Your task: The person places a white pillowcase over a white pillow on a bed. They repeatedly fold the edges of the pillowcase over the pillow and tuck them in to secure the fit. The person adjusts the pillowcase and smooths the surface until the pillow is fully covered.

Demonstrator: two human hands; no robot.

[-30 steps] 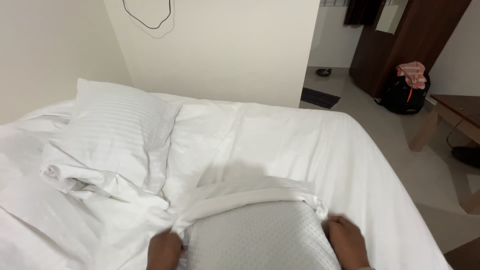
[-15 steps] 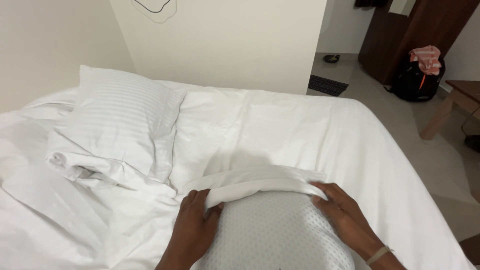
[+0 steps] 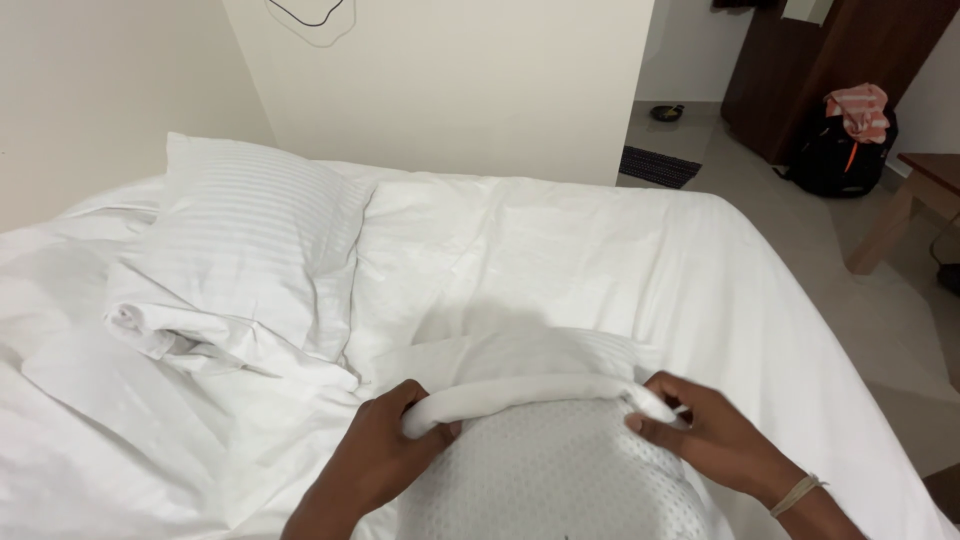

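Bed (image 3: 620, 250) with white sheet, rumpled on the left, smoother toward the right edge. On it — a striped white pillow (image 3: 250, 240) at upper left, near the wall, its open case end bunched at the lower corner. Near edge, centre — a second pillow (image 3: 550, 480) with a grey dotted surface, a white pillowcase (image 3: 520, 385) rolled in a band across its top.

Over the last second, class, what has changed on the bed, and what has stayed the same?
Both hands moved forward along the dotted pillow, pushing the rolled edge of the white pillowcase further up it. The left hand and right hand grip that edge at either end, as before. The striped pillow and white sheet lie unchanged.
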